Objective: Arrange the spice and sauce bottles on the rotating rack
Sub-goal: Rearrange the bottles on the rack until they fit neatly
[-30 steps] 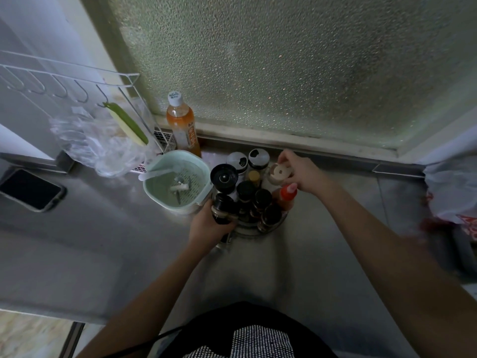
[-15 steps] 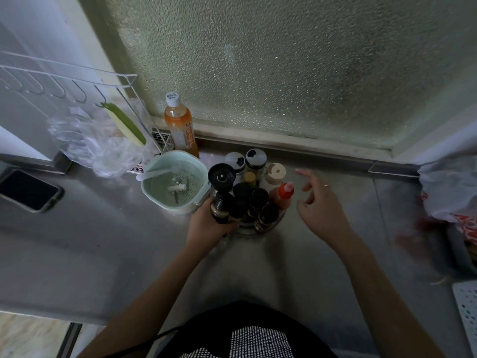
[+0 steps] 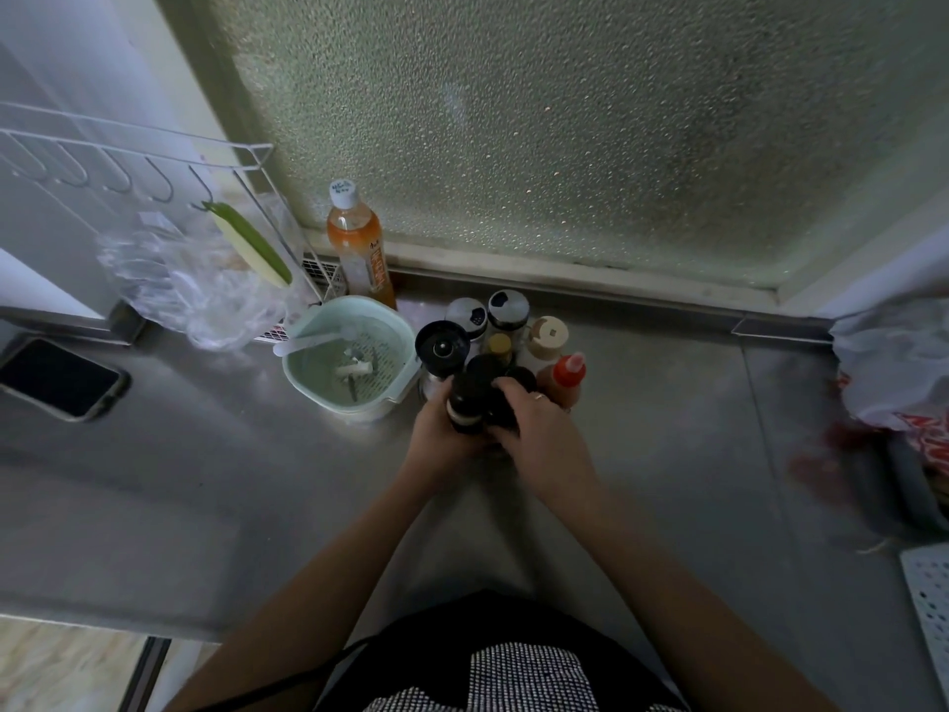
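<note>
Several spice and sauce bottles stand packed together on the steel counter by the window: a black grinder point(image 3: 441, 346), two white-capped shakers point(image 3: 507, 309), a beige-capped bottle point(image 3: 548, 334) and a red-capped sauce bottle point(image 3: 568, 371). The rack beneath them is hidden by my hands. My left hand point(image 3: 445, 436) grips a dark bottle with a pale band point(image 3: 466, 403) at the cluster's front. My right hand point(image 3: 534, 429) is closed over the dark bottles point(image 3: 506, 403) right beside it, fingers on their tops.
A mint-green strainer bowl point(image 3: 395, 321) sits just left of the bottles. An orange drink bottle point(image 3: 359, 244) stands behind it by a white wire rack point(image 3: 241, 151). A phone point(image 3: 59, 377) lies far left; plastic bags point(image 3: 893, 362) sit at the right.
My right hand left the beige-capped bottle at the back, swung out to the right, then came in onto the dark bottles at the front. My left hand kept its grip.
</note>
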A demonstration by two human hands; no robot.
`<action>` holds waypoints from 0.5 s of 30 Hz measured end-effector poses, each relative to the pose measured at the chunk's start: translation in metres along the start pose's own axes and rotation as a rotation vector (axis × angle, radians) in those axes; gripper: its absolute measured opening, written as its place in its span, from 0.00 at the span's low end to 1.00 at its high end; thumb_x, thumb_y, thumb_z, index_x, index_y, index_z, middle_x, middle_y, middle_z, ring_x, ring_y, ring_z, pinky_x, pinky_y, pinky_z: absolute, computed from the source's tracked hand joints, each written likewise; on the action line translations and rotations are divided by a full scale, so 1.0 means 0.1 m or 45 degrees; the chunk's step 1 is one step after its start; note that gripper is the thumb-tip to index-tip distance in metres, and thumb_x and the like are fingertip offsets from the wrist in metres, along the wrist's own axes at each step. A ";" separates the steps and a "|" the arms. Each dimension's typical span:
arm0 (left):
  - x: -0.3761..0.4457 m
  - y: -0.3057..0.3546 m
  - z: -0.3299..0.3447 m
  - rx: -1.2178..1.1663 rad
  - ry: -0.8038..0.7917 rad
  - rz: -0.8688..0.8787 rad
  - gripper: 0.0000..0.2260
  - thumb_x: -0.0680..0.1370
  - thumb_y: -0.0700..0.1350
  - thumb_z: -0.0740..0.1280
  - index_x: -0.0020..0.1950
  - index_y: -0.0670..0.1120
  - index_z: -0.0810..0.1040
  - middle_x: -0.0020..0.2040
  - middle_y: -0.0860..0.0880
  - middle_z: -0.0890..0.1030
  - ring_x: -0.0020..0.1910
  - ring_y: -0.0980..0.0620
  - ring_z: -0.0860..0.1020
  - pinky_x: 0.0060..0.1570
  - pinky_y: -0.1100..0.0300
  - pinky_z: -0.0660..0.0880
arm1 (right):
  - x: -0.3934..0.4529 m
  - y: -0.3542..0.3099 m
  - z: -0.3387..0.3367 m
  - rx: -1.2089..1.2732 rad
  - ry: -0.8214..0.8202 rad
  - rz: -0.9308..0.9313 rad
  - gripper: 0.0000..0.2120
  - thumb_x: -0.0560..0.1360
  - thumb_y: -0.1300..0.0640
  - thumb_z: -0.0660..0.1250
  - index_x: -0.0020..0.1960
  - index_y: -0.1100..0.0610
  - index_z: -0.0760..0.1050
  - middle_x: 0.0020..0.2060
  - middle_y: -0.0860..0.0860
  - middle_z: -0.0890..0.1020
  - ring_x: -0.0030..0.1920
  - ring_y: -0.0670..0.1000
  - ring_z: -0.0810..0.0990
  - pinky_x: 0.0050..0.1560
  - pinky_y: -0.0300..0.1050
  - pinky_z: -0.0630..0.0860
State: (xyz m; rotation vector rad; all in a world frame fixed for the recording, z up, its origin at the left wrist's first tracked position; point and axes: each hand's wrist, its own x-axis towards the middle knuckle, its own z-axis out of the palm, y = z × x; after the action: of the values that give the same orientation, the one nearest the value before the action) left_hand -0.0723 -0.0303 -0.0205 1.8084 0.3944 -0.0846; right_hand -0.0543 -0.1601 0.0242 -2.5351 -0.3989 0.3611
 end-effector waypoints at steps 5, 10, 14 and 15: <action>0.02 -0.07 -0.01 0.416 0.011 -0.047 0.35 0.64 0.52 0.75 0.68 0.50 0.66 0.59 0.40 0.68 0.63 0.42 0.64 0.64 0.50 0.63 | 0.10 -0.02 0.00 -0.118 -0.006 0.040 0.25 0.76 0.54 0.64 0.71 0.49 0.61 0.56 0.58 0.78 0.56 0.59 0.78 0.52 0.54 0.75; 0.02 -0.16 -0.04 0.324 -0.018 -0.002 0.38 0.68 0.40 0.75 0.73 0.49 0.59 0.60 0.39 0.64 0.65 0.43 0.63 0.60 0.62 0.59 | 0.19 -0.13 -0.21 0.017 0.118 -0.063 0.17 0.76 0.48 0.64 0.62 0.52 0.69 0.51 0.54 0.81 0.51 0.54 0.80 0.47 0.44 0.71; 0.03 -0.18 0.02 0.359 -0.032 -0.013 0.33 0.68 0.38 0.73 0.70 0.45 0.63 0.54 0.43 0.67 0.61 0.41 0.68 0.57 0.62 0.66 | 0.57 -0.18 -0.34 -0.290 0.272 -0.077 0.13 0.77 0.62 0.58 0.60 0.54 0.71 0.54 0.57 0.77 0.54 0.59 0.76 0.49 0.52 0.70; 0.04 -0.19 0.02 0.382 -0.027 -0.016 0.32 0.68 0.38 0.73 0.69 0.44 0.64 0.54 0.40 0.69 0.59 0.39 0.70 0.57 0.58 0.68 | 0.67 -0.19 -0.34 -0.402 0.201 -0.082 0.14 0.76 0.65 0.57 0.59 0.56 0.72 0.54 0.58 0.77 0.55 0.60 0.74 0.49 0.52 0.71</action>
State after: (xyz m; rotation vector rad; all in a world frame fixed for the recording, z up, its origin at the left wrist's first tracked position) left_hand -0.0746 -0.0273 -0.0397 2.0987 0.3942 -0.1794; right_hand 0.0148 -0.1369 0.0506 -2.8235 -0.5084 0.0758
